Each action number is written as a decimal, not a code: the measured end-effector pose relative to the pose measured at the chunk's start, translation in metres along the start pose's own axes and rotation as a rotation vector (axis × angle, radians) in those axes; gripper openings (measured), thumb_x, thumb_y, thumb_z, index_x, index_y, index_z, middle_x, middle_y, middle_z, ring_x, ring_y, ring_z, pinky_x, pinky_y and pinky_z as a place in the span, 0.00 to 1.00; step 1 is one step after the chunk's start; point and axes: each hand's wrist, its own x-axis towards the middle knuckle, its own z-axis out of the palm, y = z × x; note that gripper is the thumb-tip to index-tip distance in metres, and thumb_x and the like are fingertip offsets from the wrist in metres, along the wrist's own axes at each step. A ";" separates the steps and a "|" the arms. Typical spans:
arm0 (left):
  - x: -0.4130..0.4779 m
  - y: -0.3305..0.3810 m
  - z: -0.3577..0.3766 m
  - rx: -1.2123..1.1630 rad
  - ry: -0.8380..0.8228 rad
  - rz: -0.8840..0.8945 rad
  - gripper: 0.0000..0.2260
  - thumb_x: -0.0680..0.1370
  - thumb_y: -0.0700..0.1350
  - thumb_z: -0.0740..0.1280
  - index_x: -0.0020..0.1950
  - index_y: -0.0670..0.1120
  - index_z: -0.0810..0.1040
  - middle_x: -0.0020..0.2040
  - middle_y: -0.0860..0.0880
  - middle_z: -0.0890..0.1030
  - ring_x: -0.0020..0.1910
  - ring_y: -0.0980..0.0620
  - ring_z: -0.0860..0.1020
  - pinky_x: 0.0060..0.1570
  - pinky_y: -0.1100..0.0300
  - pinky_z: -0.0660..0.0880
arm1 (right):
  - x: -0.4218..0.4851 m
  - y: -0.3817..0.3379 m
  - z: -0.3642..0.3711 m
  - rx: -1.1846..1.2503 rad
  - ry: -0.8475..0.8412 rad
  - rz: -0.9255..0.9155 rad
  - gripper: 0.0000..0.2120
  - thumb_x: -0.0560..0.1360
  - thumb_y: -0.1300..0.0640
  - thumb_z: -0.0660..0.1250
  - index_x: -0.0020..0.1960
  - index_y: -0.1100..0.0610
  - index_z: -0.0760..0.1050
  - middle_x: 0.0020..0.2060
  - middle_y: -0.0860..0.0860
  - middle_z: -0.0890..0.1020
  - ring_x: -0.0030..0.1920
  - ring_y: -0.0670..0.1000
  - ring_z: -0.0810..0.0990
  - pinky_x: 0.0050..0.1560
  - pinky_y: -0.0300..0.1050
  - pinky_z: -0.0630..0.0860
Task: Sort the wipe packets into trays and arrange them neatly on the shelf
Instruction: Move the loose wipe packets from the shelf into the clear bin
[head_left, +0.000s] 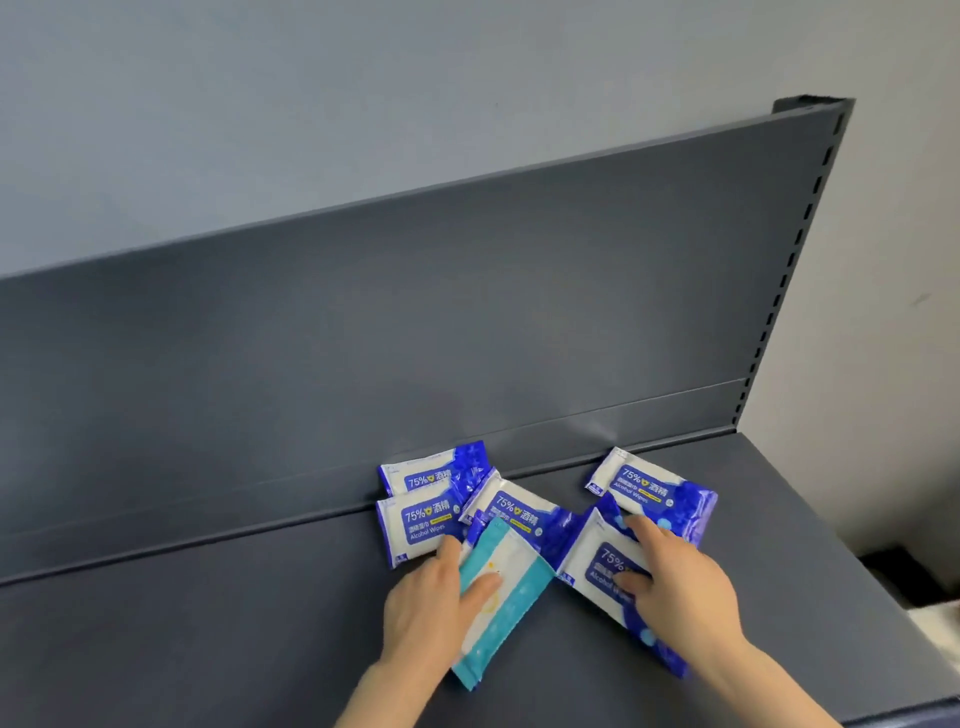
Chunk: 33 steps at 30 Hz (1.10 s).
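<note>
Head: teal packet (514, 574) between left fingers (482, 590); blue packet (597, 564) under right fingers (645, 535).

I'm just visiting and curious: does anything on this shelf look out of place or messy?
Yes. One teal packet, gripped by the left hand, is the only one unlike the blue packets. Those lie scattered at different angles on the shelf, some overlapping; the right hand rests on one.

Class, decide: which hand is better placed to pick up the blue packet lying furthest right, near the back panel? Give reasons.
Probably the right hand: it rests on a blue packet just in front of the furthest-right packet. The left hand holds the teal packet and is farther away.
</note>
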 end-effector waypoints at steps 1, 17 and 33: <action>-0.003 -0.003 -0.003 -0.018 0.024 -0.038 0.19 0.77 0.67 0.55 0.56 0.53 0.61 0.56 0.56 0.77 0.51 0.56 0.79 0.43 0.63 0.73 | 0.002 -0.001 -0.002 0.020 -0.002 -0.006 0.21 0.76 0.50 0.62 0.67 0.45 0.63 0.58 0.43 0.77 0.57 0.49 0.76 0.43 0.41 0.71; -0.093 -0.049 -0.024 -0.194 0.270 -0.540 0.16 0.76 0.65 0.57 0.57 0.56 0.63 0.51 0.60 0.77 0.40 0.59 0.78 0.32 0.67 0.72 | 0.013 -0.075 0.003 0.113 -0.207 -0.417 0.21 0.74 0.52 0.66 0.66 0.47 0.67 0.57 0.45 0.77 0.55 0.50 0.76 0.41 0.42 0.68; -0.217 -0.134 -0.023 -0.300 0.359 -0.779 0.16 0.76 0.65 0.57 0.57 0.56 0.63 0.49 0.59 0.75 0.40 0.61 0.78 0.34 0.67 0.74 | -0.076 -0.177 0.044 0.092 -0.344 -0.667 0.22 0.75 0.52 0.68 0.67 0.48 0.66 0.62 0.45 0.76 0.59 0.48 0.74 0.50 0.41 0.71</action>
